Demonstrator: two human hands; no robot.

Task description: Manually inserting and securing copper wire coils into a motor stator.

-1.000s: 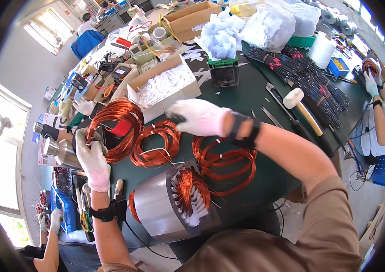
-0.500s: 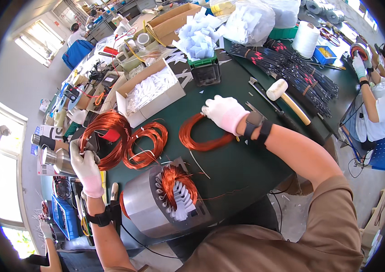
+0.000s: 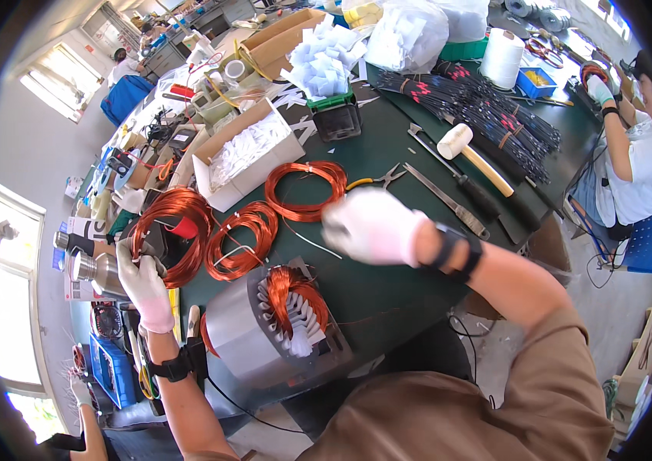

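Observation:
My left hand [image 3: 141,283], in a white glove, is closed on the edge of a bundle of copper wire coils [image 3: 189,257], held up at the left. Beside it a second copper coil [image 3: 260,244] lies on the green table, and a third, ring-shaped copper coil [image 3: 280,207] rests farther back. My right hand [image 3: 376,228], gloved too, hovers over the table right of that third coil, apart from it; motion blurs its fingers. In front of me lies a steel motor stator [image 3: 245,338], with copper windings [image 3: 295,296] and white insulation strips in its slots.
Yellow-handled pliers [image 3: 376,181], a flat metal file [image 3: 449,201] and a white-headed mallet [image 3: 456,142] lie beyond my right hand. White boxes of strips [image 3: 249,154] and bundled black sleeves [image 3: 487,115] stand behind. A co-worker [image 3: 633,154] sits at the right.
My right hand has let go of the ring-shaped coil and drawn back toward me. That coil now lies farther left and back, uncovering the pliers. My left hand keeps its hold.

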